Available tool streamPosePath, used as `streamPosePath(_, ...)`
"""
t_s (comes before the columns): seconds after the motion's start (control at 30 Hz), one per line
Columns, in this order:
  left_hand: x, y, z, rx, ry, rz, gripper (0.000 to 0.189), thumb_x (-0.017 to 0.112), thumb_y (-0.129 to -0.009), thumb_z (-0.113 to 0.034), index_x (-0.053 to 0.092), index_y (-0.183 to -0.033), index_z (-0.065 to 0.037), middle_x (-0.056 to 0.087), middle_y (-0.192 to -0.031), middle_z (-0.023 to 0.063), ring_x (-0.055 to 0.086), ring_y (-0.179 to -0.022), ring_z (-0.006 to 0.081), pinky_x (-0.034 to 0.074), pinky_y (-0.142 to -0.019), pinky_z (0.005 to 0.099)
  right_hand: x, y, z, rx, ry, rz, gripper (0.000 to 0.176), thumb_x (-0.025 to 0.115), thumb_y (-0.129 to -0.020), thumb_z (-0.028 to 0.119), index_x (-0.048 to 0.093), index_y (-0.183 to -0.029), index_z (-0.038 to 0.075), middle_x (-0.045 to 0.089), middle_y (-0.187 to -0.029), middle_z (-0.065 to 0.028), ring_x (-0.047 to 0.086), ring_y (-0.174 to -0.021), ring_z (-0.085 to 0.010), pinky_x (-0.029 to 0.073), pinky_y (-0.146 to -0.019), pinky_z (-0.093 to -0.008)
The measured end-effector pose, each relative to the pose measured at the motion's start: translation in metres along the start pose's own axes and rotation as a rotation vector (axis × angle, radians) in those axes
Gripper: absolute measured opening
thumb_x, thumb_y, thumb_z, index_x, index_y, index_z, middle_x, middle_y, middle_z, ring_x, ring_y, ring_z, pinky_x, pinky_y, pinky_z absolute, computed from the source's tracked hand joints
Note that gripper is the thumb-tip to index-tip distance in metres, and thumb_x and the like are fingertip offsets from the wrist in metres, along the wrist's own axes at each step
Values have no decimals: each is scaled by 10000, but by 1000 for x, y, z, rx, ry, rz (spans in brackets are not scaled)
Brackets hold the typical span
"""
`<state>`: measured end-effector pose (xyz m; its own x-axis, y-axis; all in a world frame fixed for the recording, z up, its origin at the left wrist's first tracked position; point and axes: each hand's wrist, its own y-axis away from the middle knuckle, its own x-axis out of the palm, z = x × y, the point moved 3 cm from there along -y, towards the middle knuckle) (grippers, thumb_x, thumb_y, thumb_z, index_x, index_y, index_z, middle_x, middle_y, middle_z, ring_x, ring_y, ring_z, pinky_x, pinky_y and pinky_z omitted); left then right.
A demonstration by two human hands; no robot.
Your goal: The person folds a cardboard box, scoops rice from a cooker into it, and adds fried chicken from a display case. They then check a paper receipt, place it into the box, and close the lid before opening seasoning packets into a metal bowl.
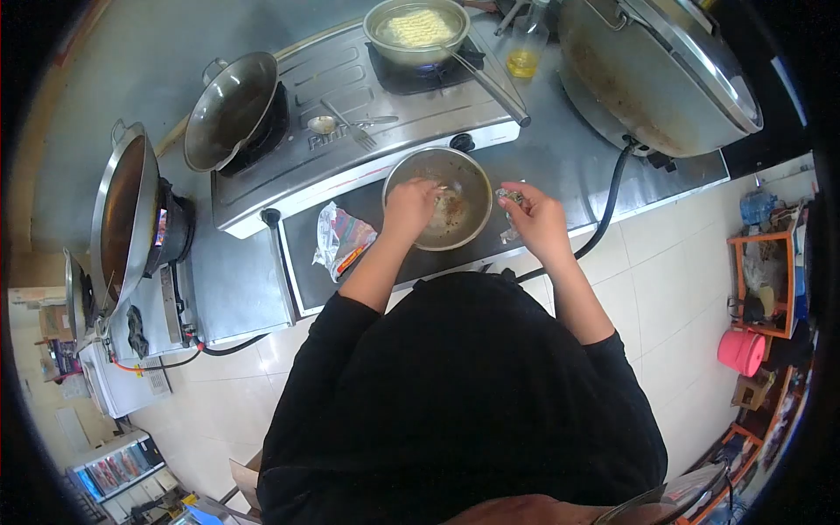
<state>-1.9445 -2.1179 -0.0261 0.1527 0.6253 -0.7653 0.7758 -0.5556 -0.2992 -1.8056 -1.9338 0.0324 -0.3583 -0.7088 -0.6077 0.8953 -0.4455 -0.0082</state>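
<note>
A metal bowl (477, 206) stands on the counter in front of the stove, with brownish seasoning on its bottom. My left hand (411, 206) reaches over its left part, fingers bunched together; what they hold, if anything, is too small to name. To the right of the bowl, my right hand (535, 214) pinches a small shiny packet (509, 198). An opened, crumpled noodle wrapper (346, 238) lies left of the bowl. On the rear burner, a noodle block (422, 29) sits in a strainer inside a pot (411, 56).
A spoon (321, 125) and fork (360, 136) lie on the stovetop (306, 171). A wok (229, 109) is on the left burner, a larger wok (122, 219) farther left. An oil bottle (525, 57) and large lidded pot (639, 87) stand right, near a black hose (605, 214).
</note>
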Motion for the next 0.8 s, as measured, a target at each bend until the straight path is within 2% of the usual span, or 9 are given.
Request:
streamPosePath(0.07, -1, 1, -3, -28, 81, -6, 150, 704, -777, -211, 706, -805, -64, 662, -810, 143, 639, -707, 326, 505, -649, 400, -1, 1, -3, 4, -78, -8, 262, 684, -855, 164, 666, -1090, 51, 484, -545, 13, 449, -512, -51, 369, -493, -243)
streamPosePath(0.17, -8, -1, -9, -111, 60, 102, 122, 664, -805, -176, 721, -858, -83, 671, -852, 147, 646, -746, 329, 515, -685, 395, -5, 5, 6, -1, -103, -9, 250, 678, -862, 150, 667, -1091, 50, 448, -545, 36, 414, -513, -45, 360, -498, -236)
streamPosePath(0.27, 0, 1, 3, -18, 3, -9, 152, 659, -806, -144, 714, -934, -82, 677, -864, 149, 654, -753, 322, 518, -697, 396, -5, 7, 11, -15, -107, -1, 246, 676, -862, 135, 666, -1093, 48, 410, -548, 50, 389, -517, -39, 351, -502, -227)
streamPosePath(0.37, -1, 3, 3, 7, 68, 2, 216, 647, -809, -99, 687, -1020, -71, 687, -873, 144, 671, -784, 296, 527, -716, 380, -1, 6, 13, -39, -147, -2, 236, 689, -839, 180, 682, -1054, 81, 455, -537, -20, 412, -481, -113, 367, -483, -292)
streamPosePath(0.5, -6, 8, 4, -173, 247, 82, 229, 634, -812, -64, 652, -1040, -61, 698, -876, 132, 686, -803, 277, 538, -722, 355, 4, 6, 21, -53, -155, 30, 231, 685, -843, 182, 682, -1053, 88, 459, -536, -22, 421, -482, -113, 370, -484, -291)
streamPosePath(0.57, -7, 9, 5, -174, 223, 97, 216, 636, -810, -64, 642, -1026, -64, 701, -879, 128, 689, -802, 273, 542, -720, 346, 8, 4, 25, -58, -118, 43, 240, 686, -835, 178, 680, -1062, 101, 493, -544, -35, 465, -482, -137, 396, -493, -305)
streamPosePath(0.67, -8, 13, 2, -85, 161, 115, 208, 648, -798, -61, 625, -1004, -64, 702, -869, 121, 688, -776, 280, 542, -704, 353, 17, 1, 47, -143, 157, 104, 249, 686, -815, 199, 678, -1052, 124, 583, -603, -84, 594, -552, -230, 467, -542, -362)
streamPosePath(0.77, -17, 14, -12, -39, 145, 119, 260, 657, -790, -64, 623, -1047, -76, 702, -858, 113, 684, -789, 281, 541, -705, 360, 52, -9, 49, -417, 383, 50, 233, 657, -813, 222, 675, -1032, 148, 649, -710, -126, 652, -684, -319, 512, -615, -425)
streamPosePath(0.8, -17, 16, -12, -23, 161, 90, 280, 659, -788, -82, 624, -1065, -92, 701, -859, 111, 679, -796, 288, 538, -707, 375, 61, -15, 43, -404, 443, 65, 211, 649, -815, 230, 680, -1007, 147, 656, -730, -130, 655, -699, -323, 517, -628, -430)
